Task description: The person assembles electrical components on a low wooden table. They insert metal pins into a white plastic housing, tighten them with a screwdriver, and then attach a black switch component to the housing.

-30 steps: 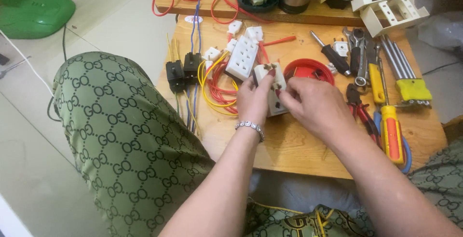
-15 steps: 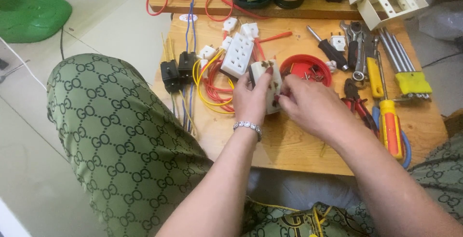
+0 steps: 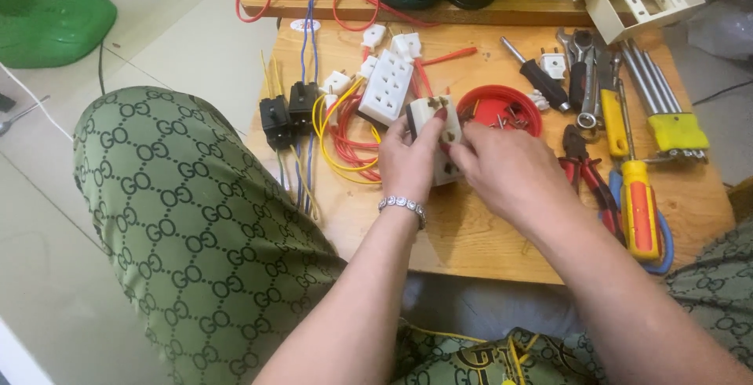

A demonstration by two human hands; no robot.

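Over a low wooden table point(image 3: 471, 236), my left hand point(image 3: 408, 161) and my right hand point(image 3: 510, 173) both grip a white multi-way socket block point(image 3: 435, 110). The left hand holds its near end, with the thumb across the face. My right hand's fingers pinch the block's right side. A silver bracelet point(image 3: 402, 205) circles my left wrist. Just behind the block lies a red round lid point(image 3: 502, 110) with small screws in it. A second white socket block point(image 3: 387, 87) sits to the left, among red and yellow wires point(image 3: 345, 146).
Two black switches point(image 3: 289, 110) with wires lie at the table's left. Red-handled pliers point(image 3: 588, 173), an orange-and-yellow screwdriver point(image 3: 637, 197), wrenches point(image 3: 584, 79) and a yellow-handled tool set point(image 3: 667, 118) lie at the right. My knee in green patterned trousers point(image 3: 180, 220) is left of the table.
The view has shifted slightly. Both hands stay on the white socket block and have turned it a little, with the left thumb now across its face.
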